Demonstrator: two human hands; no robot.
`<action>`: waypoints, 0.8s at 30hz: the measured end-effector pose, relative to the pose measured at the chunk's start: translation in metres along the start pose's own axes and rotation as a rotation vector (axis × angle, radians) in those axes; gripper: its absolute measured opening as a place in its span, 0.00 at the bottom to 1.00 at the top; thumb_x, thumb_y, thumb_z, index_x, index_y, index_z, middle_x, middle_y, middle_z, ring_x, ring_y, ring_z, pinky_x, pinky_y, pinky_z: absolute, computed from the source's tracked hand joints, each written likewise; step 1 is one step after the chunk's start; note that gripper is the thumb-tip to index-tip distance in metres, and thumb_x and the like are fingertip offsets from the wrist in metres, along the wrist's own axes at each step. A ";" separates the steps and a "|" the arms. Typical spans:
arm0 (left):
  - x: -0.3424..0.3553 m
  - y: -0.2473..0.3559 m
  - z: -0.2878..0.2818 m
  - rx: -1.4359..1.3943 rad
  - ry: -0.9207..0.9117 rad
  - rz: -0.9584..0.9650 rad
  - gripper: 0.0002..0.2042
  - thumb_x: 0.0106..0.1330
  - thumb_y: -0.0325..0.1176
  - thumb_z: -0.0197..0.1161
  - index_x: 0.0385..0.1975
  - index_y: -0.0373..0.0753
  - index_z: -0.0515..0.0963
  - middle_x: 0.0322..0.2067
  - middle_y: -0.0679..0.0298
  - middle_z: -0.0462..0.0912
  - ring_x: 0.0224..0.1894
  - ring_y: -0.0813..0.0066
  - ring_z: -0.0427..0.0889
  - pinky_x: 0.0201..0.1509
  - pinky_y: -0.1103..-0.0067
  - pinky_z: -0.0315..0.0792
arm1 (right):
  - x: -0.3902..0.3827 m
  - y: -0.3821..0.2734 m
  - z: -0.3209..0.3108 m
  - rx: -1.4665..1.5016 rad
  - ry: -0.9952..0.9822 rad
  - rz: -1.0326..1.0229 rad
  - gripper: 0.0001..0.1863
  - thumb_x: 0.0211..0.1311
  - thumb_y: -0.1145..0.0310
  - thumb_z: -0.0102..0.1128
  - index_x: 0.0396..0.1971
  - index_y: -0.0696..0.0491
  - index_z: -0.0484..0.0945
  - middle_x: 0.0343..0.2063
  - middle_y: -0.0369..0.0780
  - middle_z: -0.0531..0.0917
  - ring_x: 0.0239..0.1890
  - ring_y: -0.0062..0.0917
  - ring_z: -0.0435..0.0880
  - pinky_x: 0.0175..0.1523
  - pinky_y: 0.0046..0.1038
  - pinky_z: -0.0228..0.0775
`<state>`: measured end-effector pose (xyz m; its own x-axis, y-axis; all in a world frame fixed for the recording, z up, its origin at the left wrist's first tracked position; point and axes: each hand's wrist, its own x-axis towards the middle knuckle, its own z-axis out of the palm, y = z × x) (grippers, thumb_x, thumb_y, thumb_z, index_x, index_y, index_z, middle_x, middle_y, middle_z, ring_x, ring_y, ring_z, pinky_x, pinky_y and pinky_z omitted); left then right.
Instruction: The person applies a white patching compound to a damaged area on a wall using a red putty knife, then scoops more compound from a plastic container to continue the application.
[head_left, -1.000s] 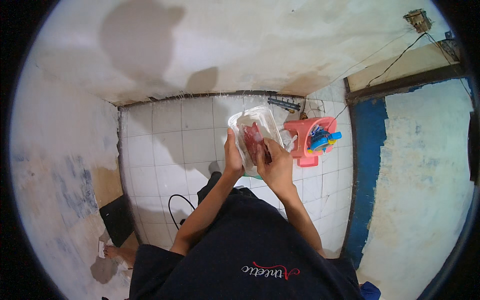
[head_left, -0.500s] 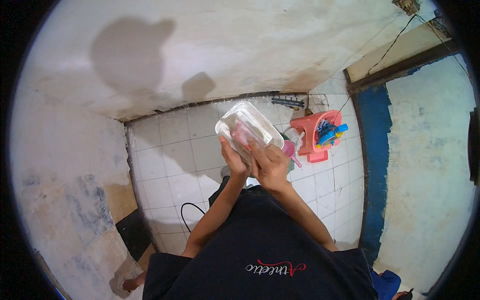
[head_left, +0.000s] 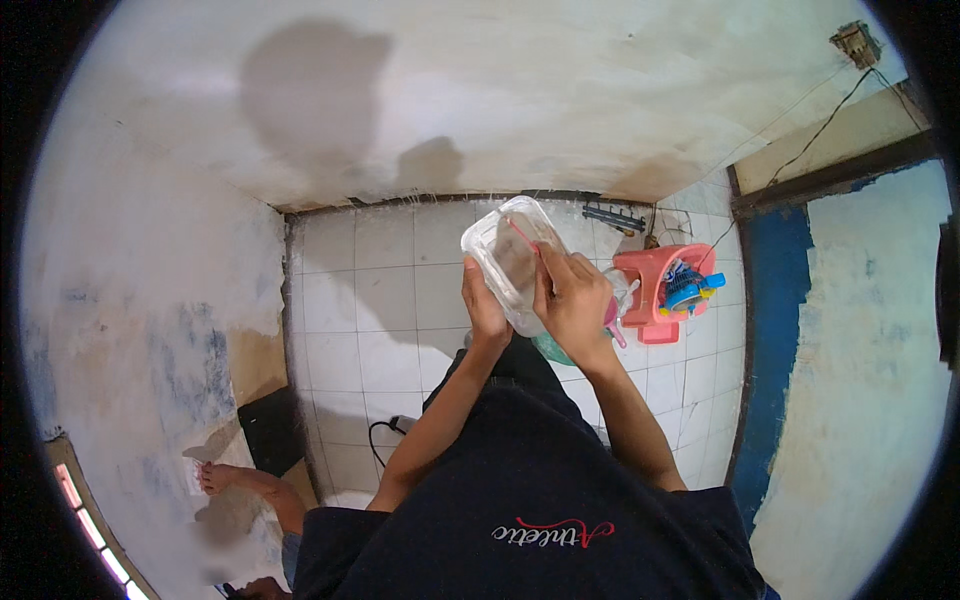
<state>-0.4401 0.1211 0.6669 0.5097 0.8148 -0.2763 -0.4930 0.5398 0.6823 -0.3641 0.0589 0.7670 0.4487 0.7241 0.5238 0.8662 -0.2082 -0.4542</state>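
Note:
My left hand (head_left: pixel 487 305) is closed on the near left edge of a white rectangular plastic tub (head_left: pixel 483 240), held above the floor in front of me. A greyish layer covers part of the tub's inside. In my right hand (head_left: pixel 580 300) is a thin pinkish-red stick (head_left: pixel 521 234), pinched between thumb and fingers. Its far end points into the tub; whether it touches the bottom I cannot tell. My fingers hide its near end.
Right of me stands a pink plastic chair (head_left: pixel 645 262) holding a blue item (head_left: pixel 686 295) and other small things. Beside it are a pink-handled dipper (head_left: pixel 616 332) and a green bag (head_left: pixel 553 349). Another person's hand (head_left: pixel 214 478) touches the left wall. A cable (head_left: pixel 375 440) lies on the tiles.
The pink stick, blurred before, now shows sharply, and my right hand has shifted in the tub. The view has swung left, bringing the other person's arm into sight.

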 end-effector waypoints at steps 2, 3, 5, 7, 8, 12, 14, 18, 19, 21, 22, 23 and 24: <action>0.004 -0.002 -0.007 -0.033 0.038 -0.041 0.31 0.77 0.56 0.33 0.63 0.34 0.64 0.57 0.56 0.73 0.58 0.64 0.75 0.64 0.69 0.69 | 0.009 -0.001 0.009 0.063 0.036 -0.038 0.07 0.53 0.78 0.63 0.34 0.57 0.82 0.18 0.44 0.79 0.21 0.37 0.79 0.25 0.35 0.68; 0.006 -0.003 -0.011 -0.031 0.052 -0.047 0.31 0.77 0.56 0.33 0.64 0.34 0.63 0.57 0.56 0.73 0.58 0.64 0.75 0.63 0.69 0.69 | 0.010 -0.005 0.012 0.065 -0.007 -0.034 0.07 0.53 0.77 0.63 0.34 0.57 0.82 0.19 0.44 0.79 0.21 0.37 0.79 0.25 0.35 0.69; 0.011 -0.004 -0.016 -0.028 0.080 -0.062 0.31 0.77 0.56 0.33 0.64 0.34 0.63 0.57 0.56 0.74 0.58 0.64 0.75 0.63 0.69 0.70 | 0.015 -0.015 0.015 0.064 -0.093 -0.026 0.07 0.53 0.77 0.64 0.34 0.57 0.82 0.19 0.45 0.79 0.21 0.38 0.80 0.26 0.35 0.70; 0.009 0.007 -0.004 -0.077 0.058 -0.036 0.31 0.77 0.55 0.34 0.64 0.34 0.63 0.56 0.56 0.74 0.58 0.64 0.75 0.62 0.68 0.70 | 0.026 -0.010 0.011 0.026 -0.074 0.026 0.09 0.52 0.76 0.62 0.35 0.56 0.82 0.19 0.45 0.80 0.21 0.39 0.81 0.27 0.37 0.72; 0.014 0.007 -0.004 -0.107 0.044 -0.022 0.30 0.77 0.55 0.34 0.63 0.34 0.64 0.56 0.56 0.74 0.58 0.64 0.75 0.62 0.69 0.70 | 0.033 -0.005 0.010 0.007 -0.064 0.051 0.10 0.51 0.75 0.62 0.35 0.56 0.82 0.20 0.45 0.81 0.22 0.40 0.81 0.28 0.38 0.73; 0.028 0.011 -0.007 -0.093 0.004 0.046 0.31 0.77 0.55 0.34 0.63 0.33 0.63 0.58 0.55 0.73 0.58 0.65 0.75 0.62 0.70 0.70 | 0.057 0.007 0.022 -0.063 -0.054 -0.027 0.07 0.56 0.75 0.62 0.35 0.56 0.83 0.19 0.48 0.80 0.20 0.41 0.81 0.25 0.35 0.70; 0.041 0.012 -0.009 -0.081 0.013 0.046 0.31 0.77 0.55 0.35 0.63 0.33 0.64 0.57 0.55 0.74 0.58 0.65 0.75 0.61 0.70 0.70 | 0.062 0.000 0.030 0.030 -0.079 -0.038 0.06 0.56 0.75 0.62 0.34 0.56 0.83 0.18 0.48 0.80 0.20 0.41 0.81 0.26 0.34 0.70; 0.059 0.018 -0.003 -0.060 0.022 0.039 0.29 0.77 0.54 0.36 0.62 0.33 0.65 0.56 0.55 0.74 0.57 0.65 0.76 0.61 0.70 0.70 | 0.084 0.007 0.038 0.040 -0.096 0.009 0.06 0.58 0.74 0.61 0.34 0.57 0.83 0.18 0.48 0.79 0.20 0.39 0.81 0.26 0.32 0.71; 0.065 0.021 -0.001 -0.058 0.017 0.043 0.29 0.77 0.53 0.36 0.61 0.33 0.65 0.55 0.55 0.75 0.57 0.65 0.76 0.61 0.70 0.70 | 0.094 0.013 0.039 0.028 -0.076 0.011 0.06 0.58 0.73 0.61 0.34 0.58 0.83 0.18 0.49 0.79 0.19 0.39 0.81 0.27 0.32 0.71; 0.076 0.027 0.002 -0.038 0.020 0.015 0.29 0.77 0.53 0.36 0.61 0.33 0.66 0.55 0.56 0.75 0.56 0.65 0.76 0.61 0.71 0.70 | 0.113 0.024 0.037 -0.005 -0.110 0.088 0.07 0.56 0.72 0.60 0.34 0.57 0.82 0.19 0.50 0.80 0.22 0.44 0.82 0.28 0.37 0.72; 0.081 0.028 0.004 -0.028 0.021 -0.001 0.29 0.77 0.53 0.36 0.61 0.33 0.66 0.55 0.56 0.75 0.55 0.66 0.77 0.61 0.71 0.71 | 0.120 0.028 0.037 -0.023 -0.128 0.129 0.08 0.56 0.71 0.60 0.34 0.56 0.82 0.20 0.50 0.81 0.23 0.46 0.82 0.29 0.40 0.73; 0.088 0.028 0.006 -0.024 0.016 -0.008 0.29 0.77 0.53 0.36 0.61 0.33 0.66 0.54 0.56 0.75 0.55 0.66 0.77 0.60 0.71 0.71 | 0.125 0.032 0.040 0.009 -0.146 0.150 0.08 0.56 0.71 0.60 0.33 0.56 0.82 0.20 0.51 0.81 0.23 0.47 0.82 0.29 0.40 0.73; 0.097 0.028 0.008 -0.021 0.008 -0.013 0.29 0.77 0.53 0.36 0.61 0.33 0.66 0.54 0.57 0.75 0.55 0.66 0.77 0.60 0.71 0.71 | 0.130 0.036 0.046 0.039 -0.160 0.170 0.08 0.56 0.70 0.61 0.33 0.57 0.82 0.19 0.51 0.80 0.23 0.47 0.82 0.29 0.40 0.73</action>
<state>-0.3989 0.2137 0.6644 0.5109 0.8091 -0.2905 -0.5007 0.5548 0.6644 -0.2846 0.1756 0.7857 0.5438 0.7766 0.3181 0.7708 -0.3124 -0.5552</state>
